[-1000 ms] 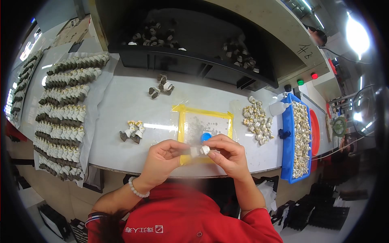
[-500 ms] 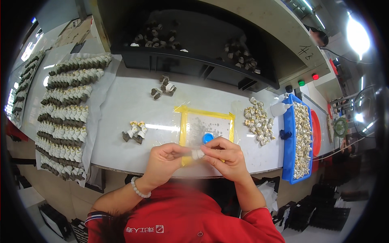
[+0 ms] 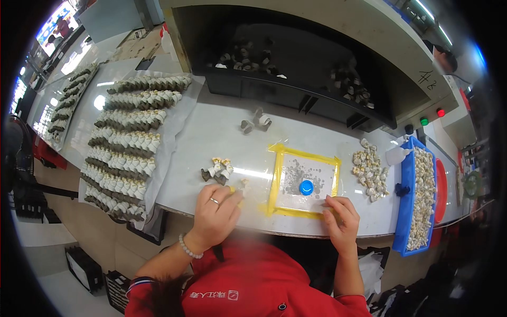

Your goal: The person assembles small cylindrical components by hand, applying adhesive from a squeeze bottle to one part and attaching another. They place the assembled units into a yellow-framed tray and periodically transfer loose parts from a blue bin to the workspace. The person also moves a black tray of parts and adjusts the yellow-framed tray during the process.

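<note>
My left hand (image 3: 215,212) is closed, its fingertips at a small whitish figurine (image 3: 244,186), which is smeared by motion. Just beyond those fingers stands a pair of white figurines (image 3: 217,169) with dark grey-brown bases. My right hand (image 3: 343,221) has its thumb and fingers apart, with nothing visible between them, at the near right corner of a yellow tape frame (image 3: 273,182). Inside that frame sits a round blue cap or dish (image 3: 306,187), on a surface spotted with grey marks.
Rows of figurines (image 3: 127,137) cover a white sheet at left. A dark pile (image 3: 259,120) lies at the back, below a black-fronted cabinet (image 3: 296,100). Loose pale pieces (image 3: 369,171), a white squeeze bottle (image 3: 397,155) and a full blue bin (image 3: 404,211) stand at right.
My hands have come apart from the white piece they held together. The left hand has moved away leftward with a figurine; the right has drawn off right. The whole view has shifted.
</note>
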`<state>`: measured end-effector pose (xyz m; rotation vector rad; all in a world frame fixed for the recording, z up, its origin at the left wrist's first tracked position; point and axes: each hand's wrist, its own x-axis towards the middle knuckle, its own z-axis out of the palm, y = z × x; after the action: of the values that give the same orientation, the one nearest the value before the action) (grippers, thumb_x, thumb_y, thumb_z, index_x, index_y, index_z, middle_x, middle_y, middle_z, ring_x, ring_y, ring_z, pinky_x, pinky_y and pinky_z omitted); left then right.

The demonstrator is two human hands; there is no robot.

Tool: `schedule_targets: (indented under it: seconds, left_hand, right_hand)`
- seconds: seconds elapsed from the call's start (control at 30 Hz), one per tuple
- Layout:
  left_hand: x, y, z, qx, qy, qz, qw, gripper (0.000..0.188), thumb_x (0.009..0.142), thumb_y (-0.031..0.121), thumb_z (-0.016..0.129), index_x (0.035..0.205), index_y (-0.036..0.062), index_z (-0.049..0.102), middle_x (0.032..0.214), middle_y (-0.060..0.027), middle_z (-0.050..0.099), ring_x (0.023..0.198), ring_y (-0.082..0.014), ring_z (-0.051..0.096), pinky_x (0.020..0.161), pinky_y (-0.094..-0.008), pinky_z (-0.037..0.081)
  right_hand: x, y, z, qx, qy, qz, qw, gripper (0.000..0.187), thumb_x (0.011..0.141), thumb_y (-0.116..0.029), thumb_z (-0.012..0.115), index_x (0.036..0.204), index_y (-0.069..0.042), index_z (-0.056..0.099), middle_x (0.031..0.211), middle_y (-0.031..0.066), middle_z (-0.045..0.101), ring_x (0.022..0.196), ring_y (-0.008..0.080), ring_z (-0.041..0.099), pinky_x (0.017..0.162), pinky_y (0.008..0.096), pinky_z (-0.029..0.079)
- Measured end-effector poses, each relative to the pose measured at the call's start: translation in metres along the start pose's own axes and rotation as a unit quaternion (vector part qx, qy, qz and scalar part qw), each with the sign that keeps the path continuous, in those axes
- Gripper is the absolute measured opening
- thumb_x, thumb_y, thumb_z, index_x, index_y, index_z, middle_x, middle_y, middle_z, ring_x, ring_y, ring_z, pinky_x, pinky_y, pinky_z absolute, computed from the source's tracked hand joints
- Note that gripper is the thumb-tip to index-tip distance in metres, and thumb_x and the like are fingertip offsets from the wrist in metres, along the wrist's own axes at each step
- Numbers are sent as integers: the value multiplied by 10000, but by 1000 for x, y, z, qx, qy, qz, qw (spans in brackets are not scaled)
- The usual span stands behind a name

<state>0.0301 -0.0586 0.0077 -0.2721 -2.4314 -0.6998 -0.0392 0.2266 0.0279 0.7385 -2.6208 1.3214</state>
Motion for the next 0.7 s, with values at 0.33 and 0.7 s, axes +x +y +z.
schedule_targets:
  seconds: [0.33,0.7]
  left_hand:
    - [22,-5,-19,100,31,-116,988,269,633,65,701,887,24,625,1114,-189,483,1034,-357,439,881,-435,373]
    - [19,-10,-21,81,-45,-145,985,252,626,110,697,853,19,635,1181,-207,461,1115,-385,404,943,-465,334]
  right_hand:
    - [-2,2,3,-8,12,-13,1000,269,761,19,642,1029,29,639,918,147,612,821,262,598,731,315,477]
    - [-1,4,2,3,12,-5,1000,254,755,13,650,1009,12,647,889,140,608,809,275,591,720,326,480]
